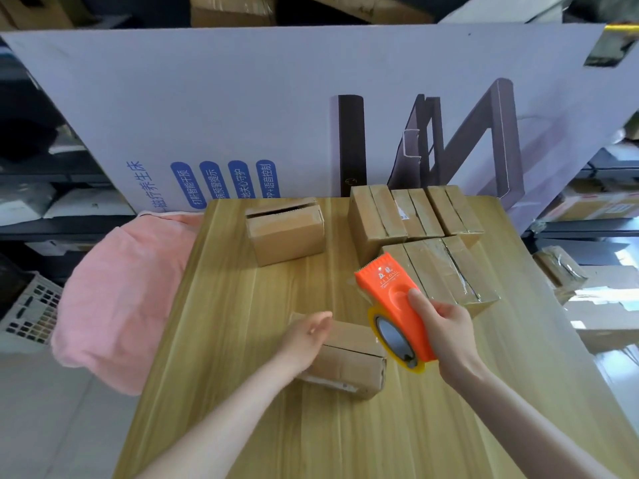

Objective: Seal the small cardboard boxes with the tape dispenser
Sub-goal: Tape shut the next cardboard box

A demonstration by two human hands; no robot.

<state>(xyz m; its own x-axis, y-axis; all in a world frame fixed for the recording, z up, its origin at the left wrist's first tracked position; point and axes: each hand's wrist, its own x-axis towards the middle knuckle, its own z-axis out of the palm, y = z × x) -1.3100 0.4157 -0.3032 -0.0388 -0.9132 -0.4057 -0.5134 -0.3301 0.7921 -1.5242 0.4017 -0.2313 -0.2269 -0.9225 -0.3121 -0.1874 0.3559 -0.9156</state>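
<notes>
We find the right hand (446, 330) wrapped round the orange tape dispenser (394, 305), thumb pressed on its flat face and the other fingers curled behind, holding it clear of the wooden table (242, 375). The toothed edge points away from us and the tape roll sits at the near end. The left hand (307, 337) lies flat with straight fingers on top of the near box (349, 364), gripping nothing and only steadying it.

That box is what the next move depends on. It sits just to the left of the dispenser and lower, touching the left hand and apart from the right. Its long axis seems to run from far left to near right, while the dispenser lies nearly crosswise to that. We judge the right hand must come down and leftward, and turn the tool, to lay tape along the top. The palm hides the seam, so we cannot tell whether it is taped.

Farther back an open-flapped box (287, 233) waits, and taped boxes (415, 212) stand grouped on the right.
</notes>
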